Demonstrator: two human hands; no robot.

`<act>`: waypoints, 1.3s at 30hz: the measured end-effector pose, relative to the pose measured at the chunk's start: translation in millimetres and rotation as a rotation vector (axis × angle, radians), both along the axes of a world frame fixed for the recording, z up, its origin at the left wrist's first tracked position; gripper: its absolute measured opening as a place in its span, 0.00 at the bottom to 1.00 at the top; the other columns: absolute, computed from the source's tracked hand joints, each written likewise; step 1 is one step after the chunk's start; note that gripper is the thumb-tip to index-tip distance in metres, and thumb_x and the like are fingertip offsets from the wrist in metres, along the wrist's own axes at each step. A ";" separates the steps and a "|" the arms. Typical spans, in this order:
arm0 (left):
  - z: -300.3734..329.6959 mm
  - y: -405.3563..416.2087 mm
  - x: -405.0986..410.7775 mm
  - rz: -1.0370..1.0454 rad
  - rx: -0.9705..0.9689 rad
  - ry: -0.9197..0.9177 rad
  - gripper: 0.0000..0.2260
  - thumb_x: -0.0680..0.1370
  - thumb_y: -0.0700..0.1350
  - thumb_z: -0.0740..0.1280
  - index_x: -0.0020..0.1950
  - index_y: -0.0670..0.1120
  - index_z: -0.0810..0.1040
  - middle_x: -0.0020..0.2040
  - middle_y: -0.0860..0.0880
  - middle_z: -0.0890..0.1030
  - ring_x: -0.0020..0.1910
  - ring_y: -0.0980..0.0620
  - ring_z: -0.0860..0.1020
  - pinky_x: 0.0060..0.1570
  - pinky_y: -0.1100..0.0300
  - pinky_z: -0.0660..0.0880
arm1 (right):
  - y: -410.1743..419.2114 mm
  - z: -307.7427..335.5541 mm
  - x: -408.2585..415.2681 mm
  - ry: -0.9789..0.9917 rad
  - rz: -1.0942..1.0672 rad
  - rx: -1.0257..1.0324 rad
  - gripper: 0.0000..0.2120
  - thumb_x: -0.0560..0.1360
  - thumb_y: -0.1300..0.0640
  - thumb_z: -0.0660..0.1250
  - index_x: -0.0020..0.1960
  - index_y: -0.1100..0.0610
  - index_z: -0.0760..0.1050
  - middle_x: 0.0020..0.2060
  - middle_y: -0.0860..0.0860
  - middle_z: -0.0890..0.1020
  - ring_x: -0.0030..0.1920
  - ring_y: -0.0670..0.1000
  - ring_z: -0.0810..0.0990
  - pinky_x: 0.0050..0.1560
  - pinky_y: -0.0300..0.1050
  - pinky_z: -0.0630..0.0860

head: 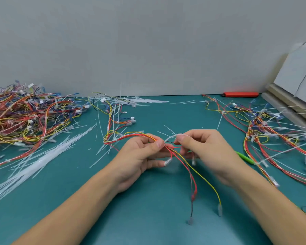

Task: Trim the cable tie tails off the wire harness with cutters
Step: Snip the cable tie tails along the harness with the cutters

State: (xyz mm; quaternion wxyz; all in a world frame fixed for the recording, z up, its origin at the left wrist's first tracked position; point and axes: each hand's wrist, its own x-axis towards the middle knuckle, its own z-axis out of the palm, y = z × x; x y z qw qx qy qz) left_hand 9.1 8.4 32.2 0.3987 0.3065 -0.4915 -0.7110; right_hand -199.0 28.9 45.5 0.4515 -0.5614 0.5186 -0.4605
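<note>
My left hand [141, 154] pinches a wire harness [182, 161] of red, yellow and dark wires above the teal table, thumb and fingers closed on the bundle. My right hand [205, 149] pinches a white cable tie [171, 137] that arcs from the left hand's pinch point to its fingertips. The harness ends hang toward me with clear terminals [219, 209]. A green-handled tool [244, 157] lies partly hidden behind my right hand. No cutters are in either hand.
A big heap of harnesses [25, 114] lies at the left, another harness pile [272, 131] at the right. Loose white cable ties [42, 156] spread over the left and back of the table. A red knife [240, 94] lies by the wall; a tilted board [293, 82] stands at right.
</note>
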 end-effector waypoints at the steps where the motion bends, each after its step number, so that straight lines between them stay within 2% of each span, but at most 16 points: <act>1: -0.3 0.1 -0.1 0.001 0.020 0.029 0.08 0.79 0.45 0.69 0.54 0.41 0.78 0.56 0.39 0.84 0.57 0.42 0.83 0.40 0.60 0.80 | 0.4 1.7 -1.1 -0.027 0.014 0.027 0.11 0.80 0.52 0.71 0.42 0.55 0.86 0.35 0.54 0.85 0.36 0.49 0.81 0.39 0.41 0.80; 4: 0.5 -1.3 0.4 0.022 0.079 0.087 0.08 0.78 0.45 0.71 0.55 0.44 0.82 0.47 0.44 0.84 0.44 0.48 0.85 0.37 0.61 0.80 | -0.7 7.9 -5.9 -0.095 -0.050 0.098 0.17 0.81 0.48 0.69 0.37 0.55 0.83 0.32 0.58 0.83 0.29 0.53 0.81 0.29 0.43 0.78; 7: -0.6 -5.0 2.8 0.016 0.122 0.099 0.09 0.79 0.47 0.70 0.53 0.45 0.87 0.41 0.48 0.82 0.38 0.52 0.82 0.38 0.61 0.80 | -8.2 14.6 -22.8 -0.207 -0.294 0.055 0.17 0.82 0.48 0.67 0.40 0.57 0.79 0.30 0.58 0.82 0.26 0.52 0.80 0.25 0.43 0.77; 8: -1.3 -6.1 3.5 0.028 0.140 0.100 0.09 0.78 0.48 0.69 0.50 0.45 0.87 0.40 0.48 0.82 0.37 0.53 0.82 0.40 0.61 0.81 | -9.9 15.3 -31.4 -0.129 -0.374 0.015 0.17 0.83 0.48 0.67 0.40 0.57 0.79 0.31 0.55 0.83 0.27 0.51 0.80 0.27 0.42 0.78; 10: -3.0 -7.4 4.0 0.055 0.168 0.132 0.10 0.76 0.50 0.70 0.47 0.45 0.87 0.41 0.47 0.82 0.40 0.50 0.83 0.43 0.58 0.82 | -12.6 12.5 -49.7 0.319 -0.468 -0.063 0.17 0.81 0.45 0.66 0.39 0.54 0.80 0.30 0.47 0.83 0.31 0.49 0.79 0.34 0.43 0.76; 13: -4.8 -8.9 3.3 0.067 0.164 0.191 0.09 0.76 0.51 0.69 0.46 0.46 0.85 0.51 0.43 0.84 0.52 0.44 0.84 0.49 0.54 0.82 | -9.1 13.5 -56.3 0.854 -0.360 0.088 0.22 0.76 0.30 0.63 0.45 0.48 0.80 0.40 0.42 0.83 0.44 0.50 0.79 0.43 0.45 0.70; 15: -3.8 -9.1 2.7 0.080 0.159 0.184 0.09 0.77 0.51 0.69 0.45 0.47 0.85 0.50 0.44 0.85 0.52 0.44 0.85 0.47 0.56 0.82 | -6.2 15.7 -54.5 1.001 -0.280 0.242 0.29 0.72 0.25 0.63 0.57 0.47 0.79 0.54 0.47 0.83 0.57 0.55 0.79 0.55 0.49 0.74; 17: -2.6 -9.2 2.5 0.104 0.192 0.187 0.09 0.75 0.51 0.70 0.43 0.47 0.86 0.43 0.46 0.84 0.43 0.48 0.85 0.41 0.58 0.82 | -1.6 17.9 -53.4 1.156 -0.222 0.324 0.37 0.67 0.22 0.67 0.67 0.45 0.73 0.64 0.49 0.78 0.67 0.58 0.74 0.65 0.54 0.72; 20: -1.9 -9.5 3.5 0.153 0.251 0.185 0.09 0.74 0.51 0.71 0.42 0.48 0.87 0.37 0.49 0.80 0.36 0.51 0.84 0.36 0.59 0.81 | 6.0 22.6 -52.7 1.260 -0.150 0.400 0.44 0.62 0.21 0.69 0.71 0.43 0.68 0.65 0.50 0.73 0.70 0.58 0.70 0.66 0.57 0.69; 23: -1.4 -12.0 5.3 0.175 0.274 0.135 0.12 0.71 0.53 0.73 0.50 0.47 0.83 0.37 0.51 0.79 0.29 0.56 0.79 0.26 0.65 0.75 | 6.5 27.8 -52.0 1.250 -0.141 0.396 0.38 0.65 0.27 0.73 0.65 0.50 0.73 0.61 0.52 0.77 0.64 0.57 0.74 0.62 0.53 0.75; 27: -5.5 -16.8 9.1 0.108 0.286 0.211 0.12 0.74 0.44 0.72 0.56 0.43 0.84 0.41 0.50 0.80 0.31 0.57 0.76 0.27 0.67 0.73 | 3.4 27.1 -48.9 1.006 -0.237 0.370 0.21 0.69 0.39 0.72 0.49 0.57 0.81 0.42 0.52 0.84 0.45 0.55 0.82 0.48 0.48 0.80; 29: -7.7 -19.4 11.3 0.072 0.250 0.236 0.11 0.76 0.37 0.68 0.57 0.41 0.85 0.45 0.48 0.81 0.36 0.54 0.79 0.34 0.63 0.77 | 3.5 26.0 -43.6 0.715 -0.251 0.352 0.17 0.72 0.41 0.68 0.39 0.55 0.75 0.31 0.50 0.78 0.33 0.55 0.74 0.37 0.46 0.70; 31: -8.5 -21.6 13.5 0.074 0.201 0.238 0.12 0.77 0.37 0.68 0.59 0.42 0.85 0.47 0.47 0.81 0.39 0.52 0.80 0.37 0.61 0.79 | 1.8 29.1 -42.0 0.342 -0.273 0.341 0.16 0.76 0.43 0.65 0.43 0.57 0.76 0.36 0.53 0.76 0.35 0.55 0.74 0.40 0.48 0.73; 33: -7.2 -22.9 15.1 0.114 0.185 0.241 0.12 0.76 0.37 0.69 0.59 0.43 0.85 0.47 0.47 0.81 0.40 0.51 0.80 0.37 0.60 0.78 | 0.0 33.7 -47.1 -0.100 -0.261 0.389 0.19 0.78 0.46 0.63 0.56 0.60 0.81 0.45 0.56 0.78 0.43 0.57 0.82 0.49 0.60 0.81; 35: -5.6 -23.6 16.4 0.184 0.184 0.225 0.12 0.75 0.37 0.70 0.58 0.42 0.85 0.46 0.47 0.81 0.40 0.50 0.81 0.36 0.60 0.78 | 1.1 38.7 -51.8 -0.425 -0.102 0.455 0.24 0.78 0.46 0.62 0.64 0.61 0.80 0.49 0.58 0.79 0.48 0.61 0.84 0.53 0.73 0.80; 39: 0.1 -22.0 16.6 0.301 0.177 0.165 0.12 0.72 0.40 0.73 0.55 0.42 0.83 0.43 0.47 0.83 0.38 0.49 0.83 0.34 0.61 0.79 | 7.5 37.6 -36.0 -0.734 0.293 0.525 0.31 0.73 0.42 0.66 0.71 0.56 0.75 0.64 0.63 0.81 0.57 0.62 0.82 0.61 0.67 0.77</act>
